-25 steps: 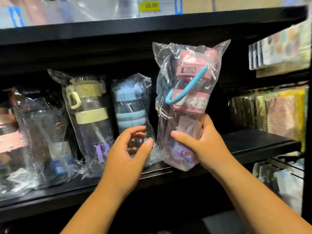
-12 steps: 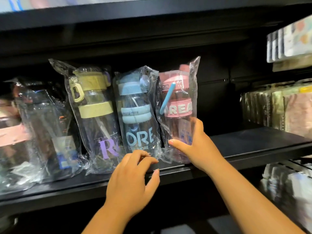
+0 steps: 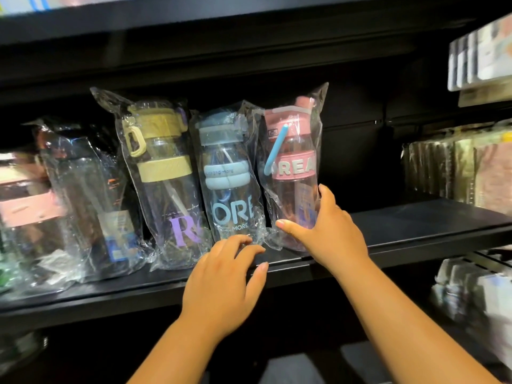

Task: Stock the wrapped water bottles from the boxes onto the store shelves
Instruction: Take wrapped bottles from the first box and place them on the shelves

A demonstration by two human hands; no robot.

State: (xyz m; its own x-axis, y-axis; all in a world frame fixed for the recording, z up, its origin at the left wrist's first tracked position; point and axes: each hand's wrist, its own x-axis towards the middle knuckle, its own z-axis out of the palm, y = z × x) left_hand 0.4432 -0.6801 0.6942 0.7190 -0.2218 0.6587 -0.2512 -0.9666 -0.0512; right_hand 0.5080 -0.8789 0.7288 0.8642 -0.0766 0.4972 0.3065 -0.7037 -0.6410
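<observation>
Right hand wraps the foot of the pink-capped clear water bottle in its crinkly plastic wrapper, thumb across the front, fingers curled round the far side: a firm grip. The bottle stands upright on the black metal shelf, at twelve o'clock from that hand. Left hand hovers at the shelf's front lip, fingers loosely bent, gripping nothing. Its fingertips meet the wrapper foot of the blue-capped wrapped bottle, which crowds the pink one at its nine o'clock, wrappers touching. Further toward nine o'clock there's a yellow-capped wrapped bottle, leaning, then a dark wrapped bottle. Over at three o'clock, blurred hanging packets.
</observation>
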